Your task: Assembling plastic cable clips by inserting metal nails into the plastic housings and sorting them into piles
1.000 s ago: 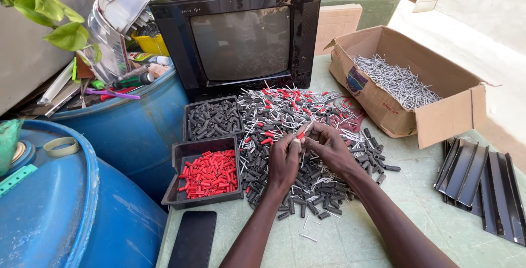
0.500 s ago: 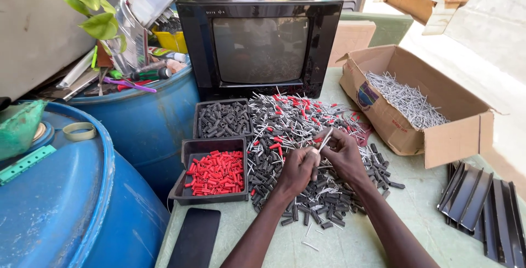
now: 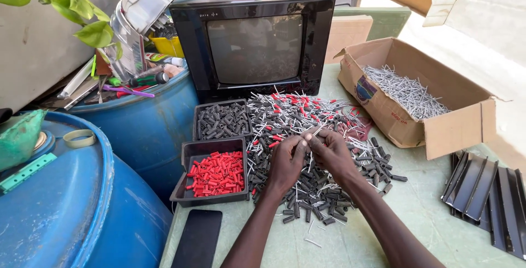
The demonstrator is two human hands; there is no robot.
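While both hands, left hand [image 3: 286,161] and right hand [image 3: 330,150], pinch one small pin [image 3: 313,131] between closed fingertips, keep that grip just above the pile [image 3: 307,191].

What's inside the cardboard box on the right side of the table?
The cardboard box holds a loose heap of thin grey metal pins. Its near wall hides the front part of the inside, so whatever lies low there cannot be seen.
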